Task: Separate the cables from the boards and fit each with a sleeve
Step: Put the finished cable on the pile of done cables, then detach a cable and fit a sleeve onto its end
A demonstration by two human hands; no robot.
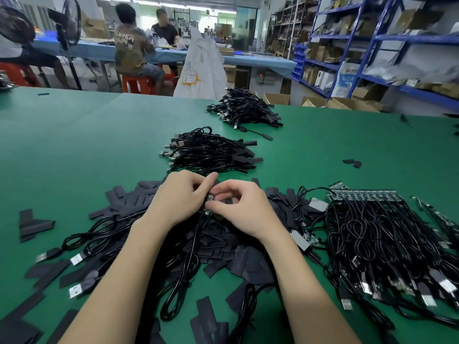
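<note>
While both hands met over the middle of the green tabletop (74,145), the left hand (178,197) and right hand (238,207) pinched one small board (208,203) between their fingertips, fingers curled round it. Its black cable (191,247) ran down from the board toward the person, between the forearms. Under the hands lay a loose heap of flat black sleeves (223,247), with more sleeves scattered left and near. To the right sat a strip of joined boards (362,194) with their cables (372,234) trailing toward the near edge, USB plugs at the ends. Beyond the hands were two piles of sleeved cables, near pile (211,152) and far pile (246,108). Two people sat at a blue table (260,61) in back; blue shelving (372,43) stood right.
</note>
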